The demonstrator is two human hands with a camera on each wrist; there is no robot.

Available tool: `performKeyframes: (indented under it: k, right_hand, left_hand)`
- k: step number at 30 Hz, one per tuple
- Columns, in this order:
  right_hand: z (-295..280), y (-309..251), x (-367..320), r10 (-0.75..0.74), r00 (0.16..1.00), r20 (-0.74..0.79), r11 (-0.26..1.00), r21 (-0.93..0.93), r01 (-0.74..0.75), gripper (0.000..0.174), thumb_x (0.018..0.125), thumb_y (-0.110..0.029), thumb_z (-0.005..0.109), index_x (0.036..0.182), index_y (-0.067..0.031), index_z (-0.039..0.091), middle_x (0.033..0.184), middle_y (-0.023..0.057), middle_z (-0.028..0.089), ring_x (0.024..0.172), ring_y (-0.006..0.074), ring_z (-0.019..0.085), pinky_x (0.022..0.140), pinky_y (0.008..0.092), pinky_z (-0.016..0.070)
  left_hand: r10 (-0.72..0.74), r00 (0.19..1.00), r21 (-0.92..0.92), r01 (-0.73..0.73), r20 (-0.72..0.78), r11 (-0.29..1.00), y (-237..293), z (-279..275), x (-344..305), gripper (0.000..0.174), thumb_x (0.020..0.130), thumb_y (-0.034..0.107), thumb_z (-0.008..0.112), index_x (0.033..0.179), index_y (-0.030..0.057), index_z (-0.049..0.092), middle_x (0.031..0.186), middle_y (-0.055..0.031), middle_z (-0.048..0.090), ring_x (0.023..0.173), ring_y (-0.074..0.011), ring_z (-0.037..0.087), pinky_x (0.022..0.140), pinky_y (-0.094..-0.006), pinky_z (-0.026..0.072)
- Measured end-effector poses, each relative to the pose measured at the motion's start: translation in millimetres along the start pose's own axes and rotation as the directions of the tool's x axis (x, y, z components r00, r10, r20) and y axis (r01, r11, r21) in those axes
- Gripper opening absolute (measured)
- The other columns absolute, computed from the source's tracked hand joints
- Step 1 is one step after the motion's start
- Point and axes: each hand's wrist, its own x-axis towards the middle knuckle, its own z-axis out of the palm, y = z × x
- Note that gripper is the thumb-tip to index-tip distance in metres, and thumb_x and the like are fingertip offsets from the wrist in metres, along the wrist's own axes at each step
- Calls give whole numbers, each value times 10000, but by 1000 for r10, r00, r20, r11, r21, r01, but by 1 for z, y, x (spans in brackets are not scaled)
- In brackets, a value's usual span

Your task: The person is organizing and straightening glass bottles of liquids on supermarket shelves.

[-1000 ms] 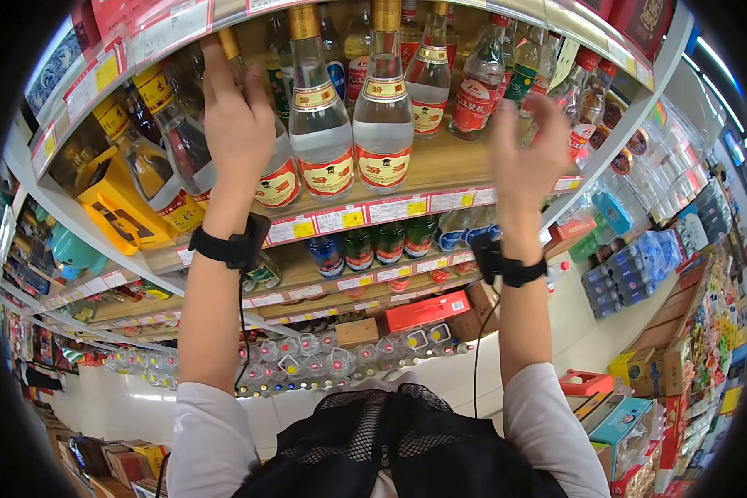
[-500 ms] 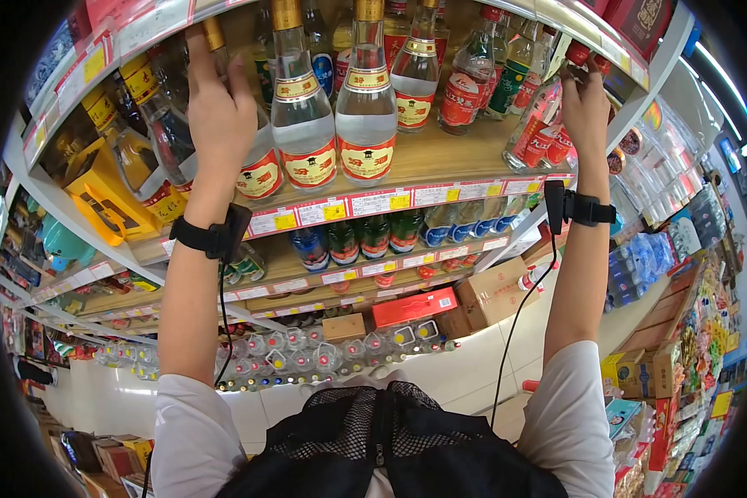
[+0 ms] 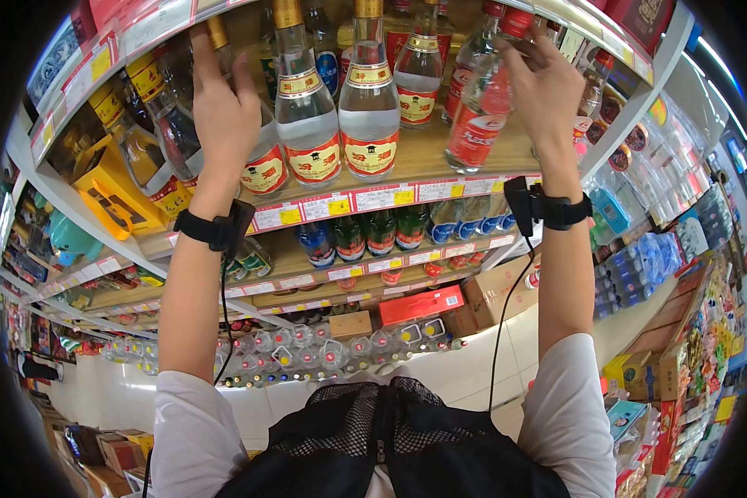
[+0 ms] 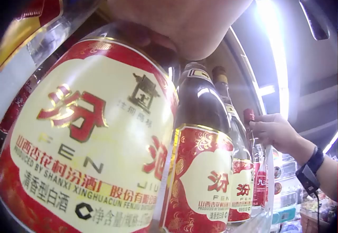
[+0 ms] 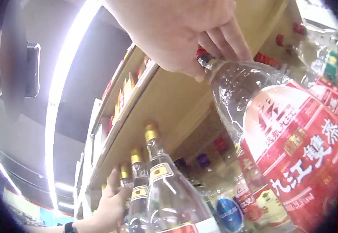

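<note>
My right hand (image 3: pixel 548 95) pinches a clear red-labelled bottle (image 3: pixel 477 124) near its red cap; the bottle leans slightly, its base close to the shelf's front edge. In the right wrist view its label (image 5: pixel 306 159) fills the right side. My left hand (image 3: pixel 224 124) is at the neck of the leftmost red-and-cream-labelled bottle (image 3: pixel 266 166), thumb and forefinger on either side. The left wrist view shows that bottle's label (image 4: pixel 90 122) close up, the hand covering its neck. Two matching gold-capped bottles (image 3: pixel 310 124) (image 3: pixel 369 116) stand just to the right.
More bottles stand behind and to the right of the held one. At the left are a yellow box (image 3: pixel 116 187) and tilted-looking bottles. A price-tag strip (image 3: pixel 378 199) runs along the shelf front. Lower shelves hold green and blue bottles (image 3: pixel 380 235); an upper shelf edge (image 3: pixel 149 29) overhangs.
My right hand went from empty to the red-capped bottle at the far right, then carried it left beside the other red-labelled bottles. My left hand has stayed at its bottle's neck.
</note>
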Motion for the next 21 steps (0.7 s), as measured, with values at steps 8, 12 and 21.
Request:
performKeyframes:
  k: [8,12,21]
  right_hand:
    - [25,-42,-6,31,999,-26,994,101,-28,358,823,-112,703,1114,86,640,796,238,688,672,236,697,622,321,522]
    - [30,-48,-7,-44,996,-75,997,65,49,403,818,-148,720,1126,96,631,773,240,682,673,296,695,614,357,529]
    - [36,-31,-11,-213,970,-119,975,31,218,518,816,-184,736,1247,51,573,893,256,692,825,366,694,725,372,549]
  left_hand:
    - [66,998,46,-66,-10,997,-4,0,1,591,974,156,526,1462,-15,242,978,-231,658,805,-301,677,734,-374,518]
    - [45,999,-29,-45,-14,999,1,-1,0,612,953,145,530,1482,30,246,1045,-261,591,858,-401,602,781,-441,489]
    - [58,998,-4,-58,-23,998,-4,0,1,594,971,165,538,1458,-17,251,916,-197,675,774,-262,680,709,-347,514]
